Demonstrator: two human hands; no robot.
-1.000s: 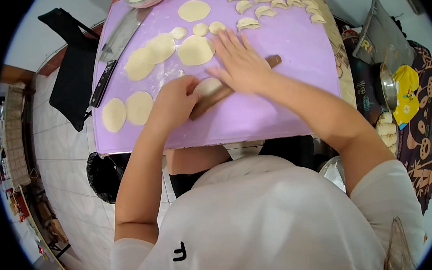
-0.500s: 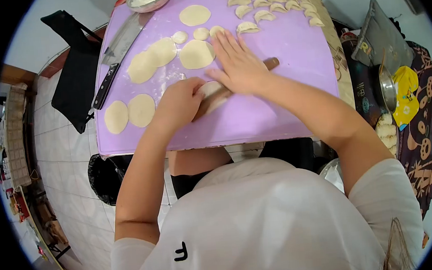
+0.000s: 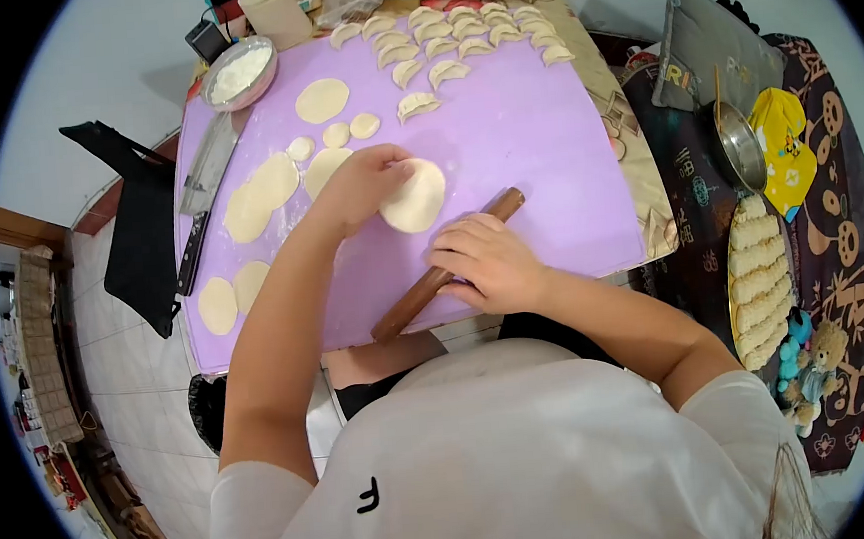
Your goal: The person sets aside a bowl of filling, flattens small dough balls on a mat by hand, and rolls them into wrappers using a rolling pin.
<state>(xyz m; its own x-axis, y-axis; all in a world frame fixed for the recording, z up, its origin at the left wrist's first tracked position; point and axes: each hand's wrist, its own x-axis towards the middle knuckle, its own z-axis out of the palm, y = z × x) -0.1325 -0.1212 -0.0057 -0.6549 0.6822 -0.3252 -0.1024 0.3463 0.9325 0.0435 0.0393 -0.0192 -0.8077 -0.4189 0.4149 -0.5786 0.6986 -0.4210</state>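
Note:
A thin round dumpling wrapper is pinched at its left edge by my left hand. My right hand is closed around the middle of a brown wooden rolling pin, which lies slanted near the mat's front edge. Several rolled wrappers, such as one large disc, lie on the purple mat; another is partly covered by my left hand. Small flattened dough pieces sit in a row beyond that hand. Folded dumplings stand in rows at the back right.
A cleaver lies along the mat's left side, below a bowl of flour. Off to the right are a metal bowl, a yellow bag and a tray of pale rolled pieces. A black chair stands at left.
My left hand has taken up the wrapper from under the rolling pin. My right hand has shifted from pressing flat to gripping the pin, now nearer me. The camera view has tilted.

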